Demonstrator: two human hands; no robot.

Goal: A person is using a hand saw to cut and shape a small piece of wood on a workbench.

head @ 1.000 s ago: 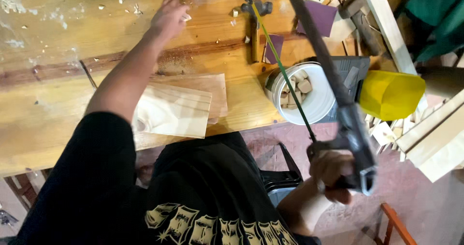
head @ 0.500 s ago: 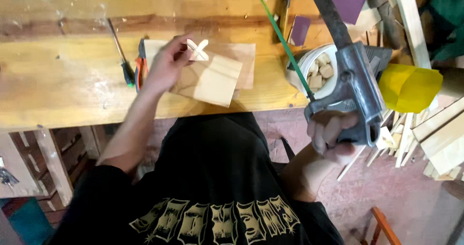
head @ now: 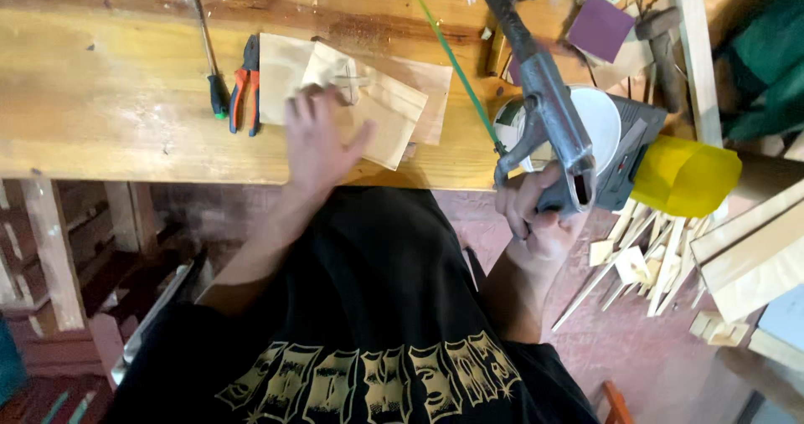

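My left hand (head: 316, 139) lies flat, fingers spread, on a thin light plywood piece (head: 373, 110) near the front edge of the wooden workbench (head: 109, 114). A small cross shape (head: 352, 78) is drawn or cut on that piece, just beyond my fingertips. More thin sheets lie under it. My right hand (head: 536, 210) grips the handle of a grey metal frame saw (head: 544, 110), held up to the right of the bench edge; a thin green cord or blade (head: 452, 56) runs from it toward the top.
A screwdriver (head: 209, 56) and orange-handled pliers (head: 244, 85) lie left of the plywood. A white bucket (head: 599, 114), a yellow container (head: 682, 177), a purple sanding sheet (head: 600, 27) and wood offcuts (head: 653, 265) crowd the right side and floor.
My left hand came back from the far bench, brought the cross-marked plywood toward the front edge and now presses flat on it. The saw in my right hand rose and moved nearer the bench.
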